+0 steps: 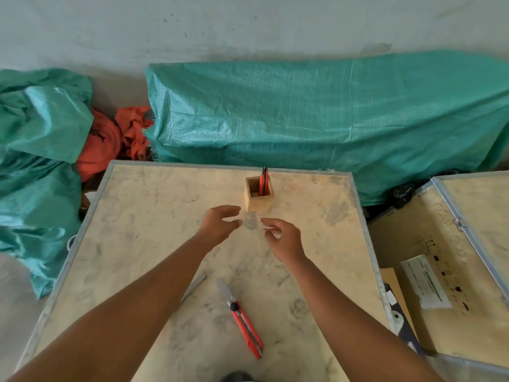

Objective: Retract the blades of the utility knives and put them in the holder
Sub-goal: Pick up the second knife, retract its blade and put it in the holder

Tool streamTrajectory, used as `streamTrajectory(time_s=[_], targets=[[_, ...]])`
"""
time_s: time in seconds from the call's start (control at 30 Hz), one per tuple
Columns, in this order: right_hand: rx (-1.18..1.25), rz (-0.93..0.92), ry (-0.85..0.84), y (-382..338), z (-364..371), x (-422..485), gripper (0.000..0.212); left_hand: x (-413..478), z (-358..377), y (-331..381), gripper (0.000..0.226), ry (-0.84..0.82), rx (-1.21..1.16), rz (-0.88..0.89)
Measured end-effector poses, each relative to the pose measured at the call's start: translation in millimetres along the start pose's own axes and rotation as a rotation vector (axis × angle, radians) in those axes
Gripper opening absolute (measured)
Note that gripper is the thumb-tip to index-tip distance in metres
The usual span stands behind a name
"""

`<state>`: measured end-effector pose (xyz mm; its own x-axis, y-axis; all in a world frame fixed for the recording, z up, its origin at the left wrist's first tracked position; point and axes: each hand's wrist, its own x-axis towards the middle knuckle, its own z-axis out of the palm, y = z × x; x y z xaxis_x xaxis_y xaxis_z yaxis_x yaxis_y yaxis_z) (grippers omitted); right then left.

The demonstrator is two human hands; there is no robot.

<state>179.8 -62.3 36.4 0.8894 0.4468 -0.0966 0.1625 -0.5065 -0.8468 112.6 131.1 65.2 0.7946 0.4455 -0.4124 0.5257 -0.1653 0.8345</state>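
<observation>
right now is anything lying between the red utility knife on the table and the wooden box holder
Only the two hands: the left hand and right hand hover between the red utility knife and the square wooden holder. Nothing else visible.

A second blade point(194, 286) pokes out from under the left forearm point(132, 304), which hides its handle entirely, so what tool it belongs to cannot be told. The knife in the wooden holder point(259, 198) is sunk behind the front wall with only the top of its red and black body point(264, 179) showing, and whether its blade is drawn in is hidden. The printing on the label point(425, 282) of the crate at right is too small and blurred to read, and both forearms run off the bottom edge.
</observation>
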Motion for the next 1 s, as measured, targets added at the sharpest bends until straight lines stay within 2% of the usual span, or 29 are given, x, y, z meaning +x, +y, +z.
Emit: streamTrajectory(time_s=[0.23, 0.33, 0.5, 0.57, 0.67, 0.9, 1.0], targets=[[-0.072, 0.167, -0.384, 41.9, 37.3, -98.3, 0.032, -89.7, 18.6, -100.7, 0.047, 0.014, 0.044, -0.208], [-0.157, 0.171, -0.462, 53.1, 52.4, -124.5, 0.038, -112.0, 37.9, -129.1, 0.051, -0.032, 0.084, -0.26], [-0.174, 0.097, -0.435, 53.8, 68.9, -142.9, 0.038, -134.9, 60.6, -151.8, 0.051, -0.059, 0.333, -0.207], [-0.168, 0.079, -0.415, 52.9, 75.1, -144.8, 0.04, -140.7, 66.4, -156.3, 0.037, -0.039, 0.377, -0.19], [-0.18, 0.079, -0.41, 50.9, 82.1, -146.2, 0.042, -147.9, 74.0, -161.5, 0.027, 0.046, 0.262, -0.182], [-0.009, 0.216, -0.348, 62.1, 81.9, -151.4, 0.032, -162.9, 75.1, -171.2, 0.044, 0.109, 0.197, -0.149], [0.109, 0.281, -0.355, 56.6, 77.2, -153.2, 0.029, -166.9, 69.2, -166.7, 0.045, 0.096, 0.05, -0.157]])
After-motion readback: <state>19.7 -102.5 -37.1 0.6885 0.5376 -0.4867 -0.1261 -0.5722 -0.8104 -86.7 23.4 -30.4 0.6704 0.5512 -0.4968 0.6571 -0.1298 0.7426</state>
